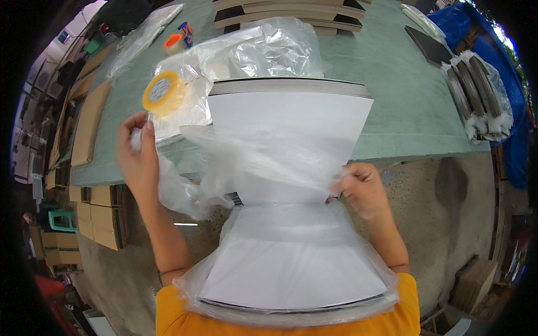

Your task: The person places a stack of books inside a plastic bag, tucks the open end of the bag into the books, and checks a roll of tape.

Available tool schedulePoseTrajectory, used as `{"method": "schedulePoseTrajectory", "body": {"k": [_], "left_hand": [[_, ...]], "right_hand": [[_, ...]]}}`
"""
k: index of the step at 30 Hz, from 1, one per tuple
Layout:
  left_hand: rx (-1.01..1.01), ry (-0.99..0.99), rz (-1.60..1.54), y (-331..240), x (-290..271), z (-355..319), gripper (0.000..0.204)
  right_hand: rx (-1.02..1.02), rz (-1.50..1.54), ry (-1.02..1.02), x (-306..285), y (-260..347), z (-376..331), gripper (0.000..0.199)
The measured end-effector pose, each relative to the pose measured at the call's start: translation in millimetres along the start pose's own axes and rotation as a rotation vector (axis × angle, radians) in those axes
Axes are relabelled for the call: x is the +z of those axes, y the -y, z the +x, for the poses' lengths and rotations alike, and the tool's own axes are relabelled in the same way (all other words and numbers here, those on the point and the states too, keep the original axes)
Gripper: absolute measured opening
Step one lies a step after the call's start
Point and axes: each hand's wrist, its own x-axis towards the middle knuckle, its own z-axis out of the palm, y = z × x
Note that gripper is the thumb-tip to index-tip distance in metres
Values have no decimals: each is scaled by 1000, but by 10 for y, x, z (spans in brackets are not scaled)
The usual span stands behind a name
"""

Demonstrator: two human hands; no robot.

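A stack of white-faced flat boards (pixel 288 115) leans from the table edge toward my body. A clear plastic bag (pixel 302 224) covers its near part, down against my orange shirt. Loose clear film is stretched across the middle of the stack, smeared by motion. My left hand (pixel 137 151), out to the left, has its fingers curled round a bunched end of this plastic. At the stack's right edge my right hand (pixel 361 187) is closed on the other side of the film; its fingertips are partly blurred.
On the green table (pixel 403 106) lie a yellow tape roll (pixel 162 92), an orange tape roll (pixel 175 42) and crumpled plastic bags (pixel 274 47). Dark-edged boards (pixel 288 12) are piled at the back. Plastic-wrapped bundles (pixel 476 95) sit at the right, cardboard boxes (pixel 101 218) on the floor left.
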Motion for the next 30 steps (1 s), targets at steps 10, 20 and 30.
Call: {"method": "schedulePoseTrajectory", "body": {"k": [10, 20, 30], "left_hand": [[23, 714, -608, -705, 631, -252, 18], [-97, 1122, -588, -472, 347, -1, 11], [563, 1474, 518, -577, 297, -251, 23]], "right_hand": [[-327, -401, 0, 403, 220, 265, 43], [78, -251, 863, 282, 333, 236, 27], [-99, -1952, 607, -14, 238, 14, 31]]}}
